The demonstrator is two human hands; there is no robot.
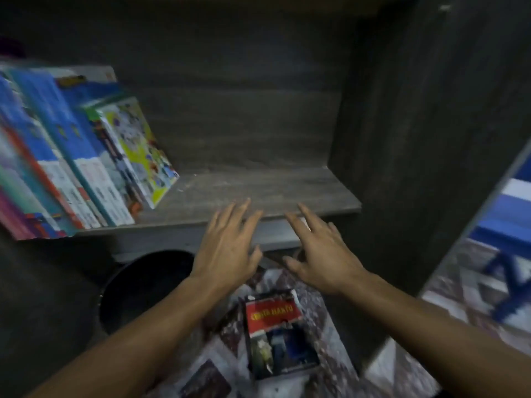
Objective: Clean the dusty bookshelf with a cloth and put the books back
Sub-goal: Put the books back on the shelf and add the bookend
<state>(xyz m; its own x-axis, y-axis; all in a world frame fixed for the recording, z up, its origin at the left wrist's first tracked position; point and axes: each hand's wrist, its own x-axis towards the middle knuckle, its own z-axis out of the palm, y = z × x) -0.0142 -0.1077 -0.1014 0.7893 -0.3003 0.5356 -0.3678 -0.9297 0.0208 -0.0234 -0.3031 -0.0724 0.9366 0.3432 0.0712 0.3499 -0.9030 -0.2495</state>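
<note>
A dark grey wooden shelf board (258, 188) runs across the middle of the view. Several colourful books (86, 156) lean to the left on its left part; its right part is bare. My left hand (227, 242) and my right hand (319, 248) hover side by side just in front of the shelf's front edge, palms down, fingers spread, holding nothing. A small stack of books with a red cover on top (278, 331) lies on the patterned floor below my hands. No cloth is in view.
The bookcase's dark side panel (416, 139) stands close on the right. A black round bucket (143, 288) sits on the floor at lower left under the shelf. Blue furniture (505, 254) shows at far right on the patterned floor (459, 282).
</note>
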